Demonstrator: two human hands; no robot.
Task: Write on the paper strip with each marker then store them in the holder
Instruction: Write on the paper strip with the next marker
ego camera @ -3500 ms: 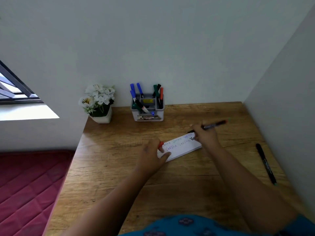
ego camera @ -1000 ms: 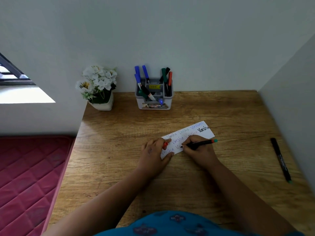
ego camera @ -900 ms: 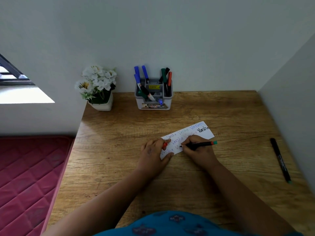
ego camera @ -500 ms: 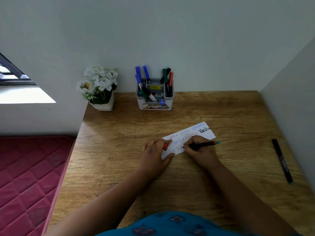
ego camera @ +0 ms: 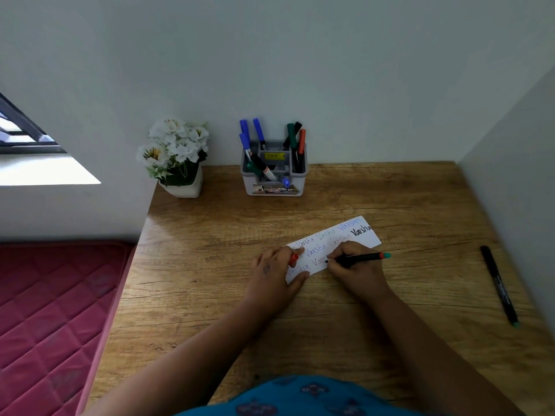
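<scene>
A white paper strip [ego camera: 365, 238] with several handwritten words lies slanted on the wooden desk [ego camera: 210, 265]. My right hand [ego camera: 357, 273] grips a black marker [ego camera: 357, 258], its tip on the strip's lower line. My left hand [ego camera: 274, 273] presses the strip's left end down and holds a red cap [ego camera: 293, 259] between its fingers. The grey holder [ego camera: 274, 187] stands at the back of the desk with several blue, green, black and red markers in it. Another black marker [ego camera: 500, 291] lies loose at the desk's right side.
A white pot of white flowers [ego camera: 175, 156] stands left of the holder at the desk's back left corner. Walls close the desk at the back and right. A red mattress [ego camera: 51, 319] lies below the desk's left edge.
My right hand came down from above the strip's right end to its lower line and now moves the marker tip slowly rightward along it. My left hand has stayed on the strip.
</scene>
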